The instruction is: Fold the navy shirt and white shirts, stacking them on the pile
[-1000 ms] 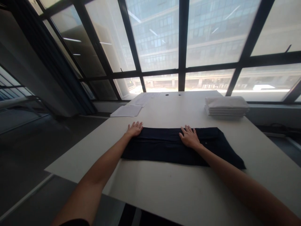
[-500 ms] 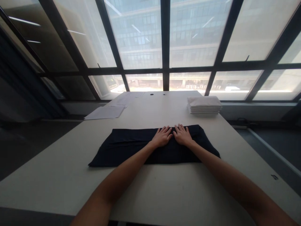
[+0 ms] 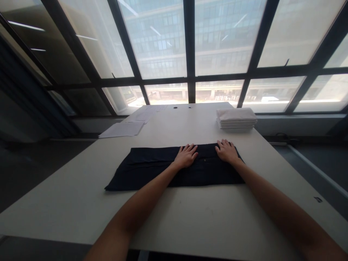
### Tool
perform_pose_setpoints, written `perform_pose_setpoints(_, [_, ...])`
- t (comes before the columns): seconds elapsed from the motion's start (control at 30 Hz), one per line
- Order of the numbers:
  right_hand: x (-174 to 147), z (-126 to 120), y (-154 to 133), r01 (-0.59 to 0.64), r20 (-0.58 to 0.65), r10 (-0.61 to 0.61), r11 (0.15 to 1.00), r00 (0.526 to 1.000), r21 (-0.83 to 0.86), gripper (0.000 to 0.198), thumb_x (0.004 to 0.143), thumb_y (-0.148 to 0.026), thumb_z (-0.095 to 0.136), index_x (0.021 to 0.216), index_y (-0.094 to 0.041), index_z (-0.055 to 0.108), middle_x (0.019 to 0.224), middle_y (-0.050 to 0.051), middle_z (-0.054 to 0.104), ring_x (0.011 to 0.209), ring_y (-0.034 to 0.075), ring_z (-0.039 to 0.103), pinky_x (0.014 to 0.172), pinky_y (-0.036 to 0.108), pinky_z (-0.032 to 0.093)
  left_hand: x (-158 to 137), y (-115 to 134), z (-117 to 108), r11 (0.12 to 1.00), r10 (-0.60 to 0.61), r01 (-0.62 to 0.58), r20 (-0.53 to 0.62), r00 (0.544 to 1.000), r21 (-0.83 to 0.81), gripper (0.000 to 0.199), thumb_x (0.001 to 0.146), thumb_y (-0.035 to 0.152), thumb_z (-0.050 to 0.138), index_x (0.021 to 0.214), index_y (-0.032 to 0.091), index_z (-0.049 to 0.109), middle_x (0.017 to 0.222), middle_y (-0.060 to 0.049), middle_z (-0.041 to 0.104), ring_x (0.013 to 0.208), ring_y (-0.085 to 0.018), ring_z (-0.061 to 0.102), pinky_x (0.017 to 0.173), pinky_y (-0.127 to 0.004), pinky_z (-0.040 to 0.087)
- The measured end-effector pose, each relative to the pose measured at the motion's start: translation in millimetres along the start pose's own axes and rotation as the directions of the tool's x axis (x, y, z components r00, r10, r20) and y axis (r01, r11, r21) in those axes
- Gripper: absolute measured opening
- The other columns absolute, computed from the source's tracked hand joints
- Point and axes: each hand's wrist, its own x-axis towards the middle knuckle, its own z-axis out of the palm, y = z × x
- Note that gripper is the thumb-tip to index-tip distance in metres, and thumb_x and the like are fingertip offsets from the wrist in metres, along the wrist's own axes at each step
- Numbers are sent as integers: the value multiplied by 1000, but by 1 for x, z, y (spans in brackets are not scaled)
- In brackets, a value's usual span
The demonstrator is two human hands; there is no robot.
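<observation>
Glass windows (image 3: 163, 40) in dark frames fill the far side of the room, and a building (image 3: 228, 29) shows behind them. At the left hangs a dark curtain (image 3: 40, 101). Our white table (image 3: 179, 224) looks flat and smooth, so it seems a good place to lay cloth out. Dark blue cloth (image 3: 152, 159) lies across the middle of it in a long strip, with a few wrinkles. We think it sits there so both arms can reach it. Farther back, a neat white stack (image 3: 236, 116) is on the right and papers (image 3: 122, 129) are on the left, maybe so they leave us room. Our left hand (image 3: 185, 157) rests near the middle of the cloth, and our right hand (image 3: 226, 150) rests near its right end. Both palms face down, perhaps so the cloth lies flat. The fingers (image 3: 190, 148) are spread a little and pinch nothing. Between the hands we see one tiny dot (image 3: 204, 160).
</observation>
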Motion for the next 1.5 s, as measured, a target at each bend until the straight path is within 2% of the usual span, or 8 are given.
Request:
perform_pose_setpoints(0.17, [0, 2, 2, -3, 4, 3, 1000, 1000, -16, 59, 104, -42, 30, 155, -14, 40, 161, 18, 36, 150, 32, 28, 120, 52, 19, -8, -28, -10, 1000, -5, 5, 86, 996, -2, 63, 103, 62, 27, 161, 37, 25, 169, 0, 16, 156, -34, 9, 122, -60, 8])
perform_pose_setpoints(0.33, [2, 6, 4, 2, 8, -2, 1000, 1000, -15, 60, 103, -42, 30, 155, -15, 41, 161, 17, 37, 150, 31, 29, 120, 52, 19, -52, -102, -31, 981, -181, 175, 71, 981, 86, 64, 104, 58, 26, 161, 32, 25, 169, -2, 16, 156, -32, 11, 122, -59, 9])
perform_pose_setpoints(0.57, [3, 12, 8, 10, -6, -10, 999, 1000, -34, 60, 103, -42, 30, 155, -14, 41, 160, 18, 38, 150, 32, 28, 120, 54, 18, -133, -210, -68, 836, -514, 502, -3, 858, 221, 64, 105, 47, 20, 163, 21, 18, 169, -6, 14, 156, -31, 13, 120, -61, 16])
perform_pose_setpoints(0.73, [0, 10, 6, 14, -16, -14, 999, 1000, -50, 60, 104, -42, 29, 154, -14, 42, 159, 18, 39, 149, 32, 30, 119, 53, 20, -147, -233, -83, 764, -608, 597, -38, 793, 243, 63, 104, 47, 20, 162, 21, 24, 168, -9, 17, 154, -35, 17, 118, -66, 20])
perform_pose_setpoints(0.87, [-1, 8, 3, 5, -30, -7, 999, 1000, -42, 59, 103, -41, 30, 153, -13, 45, 158, 19, 41, 149, 33, 31, 119, 53, 22, -116, -189, -85, 789, -558, 571, -123, 820, 229, 66, 105, 49, 19, 161, 15, 26, 168, -12, 19, 155, -35, 12, 119, -67, 14])
perform_pose_setpoints(1.0, [2, 4, 2, 3, -91, 4, 997, 996, 78, 57, 101, -39, 37, 148, -10, 49, 154, 20, 46, 146, 32, 37, 119, 51, 26, -65, -87, -65, 957, -256, 269, -124, 959, 106, 63, 106, 49, 20, 160, 17, 29, 166, -11, 28, 155, -30, 20, 123, -57, 16])
perform_pose_setpoints(1.17, [1, -7, 21, 1, -243, 101, 923, 965, 386, 53, 95, -28, 39, 140, -5, 56, 143, 19, 58, 134, 25, 52, 117, 35, 34, -29, 29, -17, 995, 44, -49, -66, 997, -85, 65, 105, 54, 26, 158, 18, 34, 165, -10, 31, 154, -28, 23, 123, -53, 20])
perform_pose_setpoints(1.5, [-4, -33, 93, -386, 126, 388, 721, 913, 575, 39, 87, -33, 58, 115, -9, 70, 108, 20, 73, 101, 31, 70, 85, 39, 57, -31, 52, 16, 995, 93, -95, -73, 993, -25, 70, 102, 59, 33, 159, 18, 31, 166, -10, 27, 155, -29, 17, 125, -53, 11])
